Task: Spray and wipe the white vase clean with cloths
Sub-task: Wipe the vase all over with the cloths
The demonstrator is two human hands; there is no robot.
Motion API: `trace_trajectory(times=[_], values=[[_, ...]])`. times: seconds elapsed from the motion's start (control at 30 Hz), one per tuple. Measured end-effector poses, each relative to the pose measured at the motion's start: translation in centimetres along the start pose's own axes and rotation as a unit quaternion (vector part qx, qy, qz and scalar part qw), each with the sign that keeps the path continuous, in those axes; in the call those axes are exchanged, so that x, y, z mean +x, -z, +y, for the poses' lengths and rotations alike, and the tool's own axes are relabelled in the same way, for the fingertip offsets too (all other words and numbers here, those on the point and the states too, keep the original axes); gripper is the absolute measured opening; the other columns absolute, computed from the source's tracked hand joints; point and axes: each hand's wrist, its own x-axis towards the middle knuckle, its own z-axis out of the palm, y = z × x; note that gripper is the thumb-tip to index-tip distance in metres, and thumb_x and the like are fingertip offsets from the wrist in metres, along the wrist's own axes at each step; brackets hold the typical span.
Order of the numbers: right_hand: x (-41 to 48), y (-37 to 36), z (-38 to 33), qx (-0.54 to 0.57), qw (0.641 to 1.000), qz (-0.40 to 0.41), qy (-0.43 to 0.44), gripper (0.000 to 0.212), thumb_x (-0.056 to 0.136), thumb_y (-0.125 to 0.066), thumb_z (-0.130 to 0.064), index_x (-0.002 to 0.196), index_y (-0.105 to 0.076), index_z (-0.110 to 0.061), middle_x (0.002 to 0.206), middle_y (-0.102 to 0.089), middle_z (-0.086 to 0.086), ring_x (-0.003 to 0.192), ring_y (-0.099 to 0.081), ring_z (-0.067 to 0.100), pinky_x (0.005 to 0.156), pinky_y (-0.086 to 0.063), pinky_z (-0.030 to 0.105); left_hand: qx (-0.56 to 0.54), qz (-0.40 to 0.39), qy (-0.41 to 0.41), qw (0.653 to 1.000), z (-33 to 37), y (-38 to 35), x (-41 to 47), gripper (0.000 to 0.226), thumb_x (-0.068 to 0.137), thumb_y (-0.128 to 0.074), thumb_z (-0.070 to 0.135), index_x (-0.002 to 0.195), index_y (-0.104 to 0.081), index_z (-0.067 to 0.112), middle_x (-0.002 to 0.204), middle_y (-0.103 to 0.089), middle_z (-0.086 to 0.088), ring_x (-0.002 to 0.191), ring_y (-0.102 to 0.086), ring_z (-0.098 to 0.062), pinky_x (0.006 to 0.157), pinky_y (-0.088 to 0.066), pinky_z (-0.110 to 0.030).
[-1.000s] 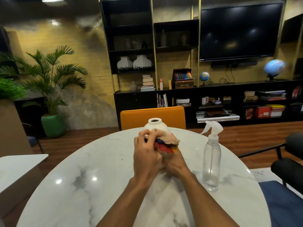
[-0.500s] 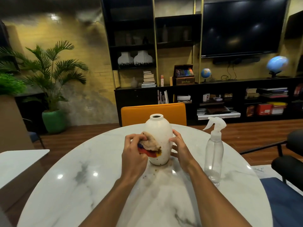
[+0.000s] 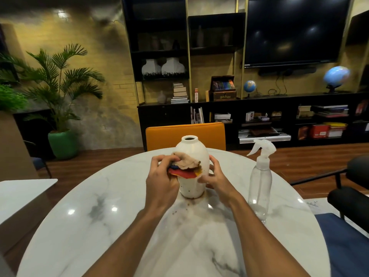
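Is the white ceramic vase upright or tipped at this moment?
Upright: the white ceramic vase stands on its base on the marble table, mouth facing up.

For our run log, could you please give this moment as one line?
stage wiping | left hand grips cloths against white vase | right hand holds white vase | spray bottle upright, apart

White vase, brown-speckled low down; cloth beige, red, perhaps blue.

One table bears one vase, one spray bottle and one bundle of cloth. Two hands are at the vase: left hand and right hand. Behind are one orange chair, two globes, two shelf vases, one television and one potted palm.
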Motion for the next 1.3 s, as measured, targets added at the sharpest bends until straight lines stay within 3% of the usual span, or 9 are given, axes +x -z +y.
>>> trace_trajectory(times=[0.13,0.23,0.43,0.57,0.67,0.93,1.0,1.13,1.3], values=[[0.0,-0.7,0.4,-0.052,0.998,-0.006,0.036,0.114,0.074,-0.092,-0.021,0.157,-0.016,-0.038,0.147,-0.040,-0.006,0.125,-0.052,0.014,0.084,-0.058,0.019,0.026,-0.038,-0.026,0.999,-0.5,-0.5,-1.5,0.040,0.088,-0.068,-0.002,0.120,-0.067,0.022,0.126,-0.053,-0.001,0.104,-0.059,-0.015,0.081,-0.047,-0.002],[0.0,-1.4,0.5,-0.055,0.997,0.028,0.044,0.113,0.069,-0.094,-0.038,0.154,-0.021,-0.039,0.150,-0.039,-0.003,0.130,-0.051,0.018,0.096,-0.059,0.033,0.039,-0.076,-0.024,0.996,-1.3,-0.7,-2.9,0.040,0.085,-0.072,0.000,0.117,-0.067,0.024,0.126,-0.053,0.000,0.103,-0.060,-0.016,0.084,-0.045,-0.003],[0.1,-2.0,1.0,-0.062,0.995,0.059,0.044,0.128,0.045,-0.102,-0.046,0.147,-0.024,-0.043,0.148,-0.041,-0.006,0.132,-0.051,0.022,0.105,-0.054,0.048,0.026,-0.007,-0.044,0.999,-0.1,0.1,0.2,0.040,0.086,-0.065,-0.006,0.116,-0.069,0.020,0.123,-0.054,-0.002,0.100,-0.058,-0.014,0.078,-0.045,-0.003],[0.1,-1.7,0.8,-0.077,0.994,0.057,0.050,0.123,0.046,-0.097,-0.051,0.144,-0.023,-0.040,0.149,-0.035,-0.002,0.130,-0.050,0.021,0.102,-0.056,0.043,0.031,-0.035,-0.045,0.998,-0.6,0.0,-1.1,0.042,0.084,-0.068,-0.006,0.115,-0.067,0.023,0.124,-0.051,0.001,0.101,-0.058,-0.014,0.079,-0.050,-0.005],[0.1,-1.7,0.7,-0.086,0.995,0.032,0.045,0.113,0.063,-0.095,-0.043,0.141,-0.014,-0.046,0.148,-0.033,-0.003,0.129,-0.051,0.021,0.100,-0.058,0.039,0.035,-0.068,-0.037,0.996,-1.4,-0.2,-2.7,0.042,0.083,-0.071,-0.003,0.112,-0.066,0.027,0.122,-0.051,0.003,0.101,-0.060,-0.017,0.082,-0.053,-0.013],[-0.2,-2.4,0.9,-0.096,0.993,0.054,0.040,0.121,0.059,-0.099,-0.039,0.143,-0.011,-0.047,0.142,-0.050,-0.002,0.126,-0.056,0.022,0.106,-0.053,0.044,0.045,0.002,-0.055,0.997,0.4,-0.1,0.2,0.046,0.087,-0.065,-0.005,0.123,-0.068,0.021,0.126,-0.053,-0.003,0.101,-0.056,-0.011,0.078,-0.043,-0.003],[-0.3,-2.4,1.0,-0.106,0.992,0.058,0.048,0.119,0.063,-0.097,-0.041,0.145,-0.011,-0.041,0.140,-0.050,-0.001,0.124,-0.057,0.022,0.102,-0.056,0.038,0.040,-0.024,-0.060,0.997,-0.2,-0.6,-1.2,0.047,0.086,-0.066,-0.005,0.124,-0.068,0.022,0.127,-0.053,-0.002,0.103,-0.058,-0.015,0.083,-0.048,-0.008],[0.0,-2.4,1.0,-0.083,0.994,0.060,0.037,0.100,0.081,-0.087,-0.036,0.147,-0.011,-0.036,0.144,-0.047,0.005,0.112,-0.059,0.014,0.073,-0.056,0.014,0.041,-0.061,-0.075,0.994,-0.7,-0.9,-2.6,0.042,0.086,-0.069,-0.002,0.120,-0.071,0.022,0.124,-0.054,-0.002,0.103,-0.060,-0.019,0.086,-0.055,-0.017],[-0.4,-3.0,0.7,-0.123,0.988,0.083,0.044,0.124,0.051,-0.097,-0.053,0.139,-0.010,-0.050,0.142,-0.049,-0.005,0.126,-0.056,0.019,0.105,-0.054,0.044,0.048,-0.004,-0.076,0.996,1.1,-0.5,1.0,0.041,0.089,-0.065,0.000,0.125,-0.070,0.020,0.126,-0.053,-0.004,0.104,-0.059,-0.018,0.085,-0.052,-0.019]])
